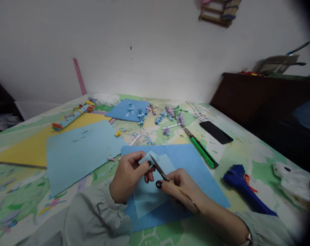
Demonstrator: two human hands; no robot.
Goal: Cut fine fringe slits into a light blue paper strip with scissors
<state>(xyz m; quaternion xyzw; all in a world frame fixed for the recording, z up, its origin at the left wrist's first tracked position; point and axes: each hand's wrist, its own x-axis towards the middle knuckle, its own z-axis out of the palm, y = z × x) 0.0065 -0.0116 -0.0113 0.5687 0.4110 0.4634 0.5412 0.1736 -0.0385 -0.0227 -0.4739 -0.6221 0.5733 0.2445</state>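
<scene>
Between the thumb and fingers of my left hand [131, 174] is a small light blue foam piece [146, 158]. My right hand [182, 188] grips a pair of scissors [158, 168], its blades pointing up and left against the edge of that piece. How far the blades are apart is hard to make out. Under both hands lies a light blue foam sheet [147, 203], resting on a larger, darker blue sheet [203, 188]. My fingers hide part of the small piece and of the scissor handles.
Right of the sheets lie a green utility knife [203, 151], a black phone [216, 132] and a dark blue tool [247, 191]. Another light blue sheet [80, 153] overlaps a yellow sheet [24, 147] on the left. Rolled foam pieces [160, 117] and scraps lie toward the wall.
</scene>
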